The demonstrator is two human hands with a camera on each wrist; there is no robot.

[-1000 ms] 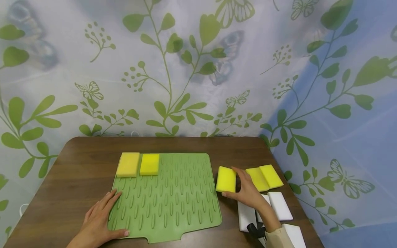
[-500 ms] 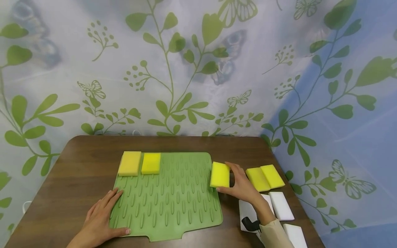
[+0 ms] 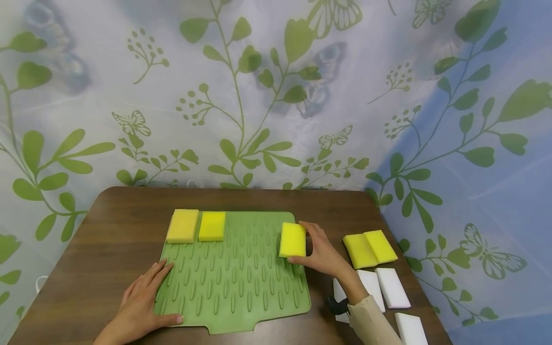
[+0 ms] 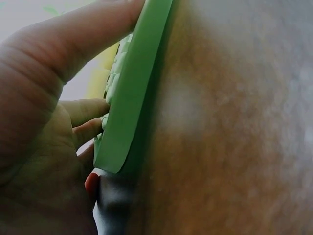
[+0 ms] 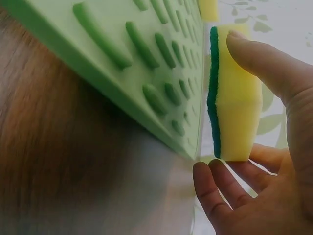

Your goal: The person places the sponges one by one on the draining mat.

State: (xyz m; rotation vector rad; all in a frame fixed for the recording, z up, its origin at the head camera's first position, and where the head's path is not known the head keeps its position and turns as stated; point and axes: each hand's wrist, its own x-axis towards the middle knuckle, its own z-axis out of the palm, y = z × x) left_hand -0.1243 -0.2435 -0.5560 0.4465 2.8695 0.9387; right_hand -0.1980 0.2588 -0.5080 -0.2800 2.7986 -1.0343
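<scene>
Here at the near left, my left hand (image 3: 138, 302) lay loose, gripping nothing, fingers along the edge of the green mat (image 3: 233, 287) and thumb on its front rim, presumably steadying it. Across, my right hand (image 3: 325, 256) had the held sponge (image 3: 293, 239) pinched between thumb and fingers by its sides, right over the mat's right part, clear of the surface! Dark green layer (image 5: 213, 93) faced down; that side grip likely kept the underside free. Farther back, the pale sponge (image 3: 183, 226) and the bright sponge (image 3: 212, 226) sat at the far left corner, seemingly lined up. And the change: a second earlier the held sponge was outside the mat's right edge; now it had crossed inside, while my left hand kept its place.
</scene>
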